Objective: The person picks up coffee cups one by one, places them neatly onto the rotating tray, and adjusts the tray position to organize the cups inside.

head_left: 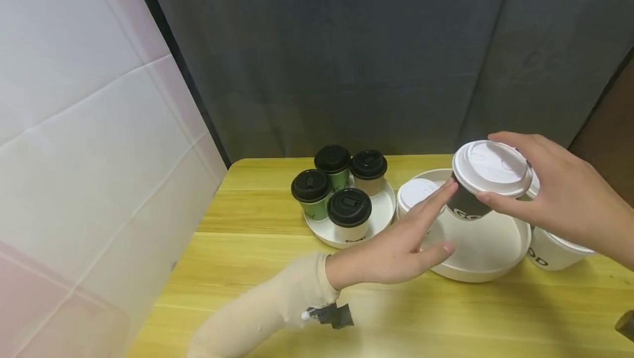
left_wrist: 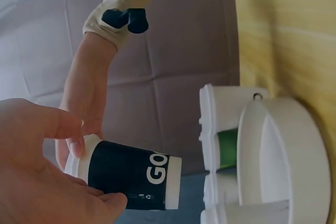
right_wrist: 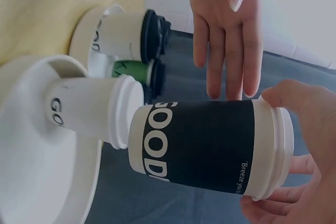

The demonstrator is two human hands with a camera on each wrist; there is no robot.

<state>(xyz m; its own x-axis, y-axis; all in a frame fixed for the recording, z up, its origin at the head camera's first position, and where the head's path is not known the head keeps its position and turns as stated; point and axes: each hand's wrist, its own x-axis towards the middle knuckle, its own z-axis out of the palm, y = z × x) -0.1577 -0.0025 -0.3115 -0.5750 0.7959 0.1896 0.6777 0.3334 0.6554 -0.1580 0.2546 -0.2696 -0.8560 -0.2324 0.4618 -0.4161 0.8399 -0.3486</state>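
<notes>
My right hand grips a dark paper cup near the top, thumb and fingers round its white lid. The cup, lettered "GOOD" in the right wrist view, is held up above a large round white tray. My left hand reaches in from the left with straight fingers, fingertips right at the cup's side. A white cup with a white lid stands in the large tray, partly behind the left hand. Green shows on a white-lidded cup in the left wrist view.
Left of the large tray, a smaller round white tray carries several black-lidded cups, among them a green one and a white one. A white cup lettered "OD" is beside the large tray, under my right forearm. Dark curtain hangs behind the table.
</notes>
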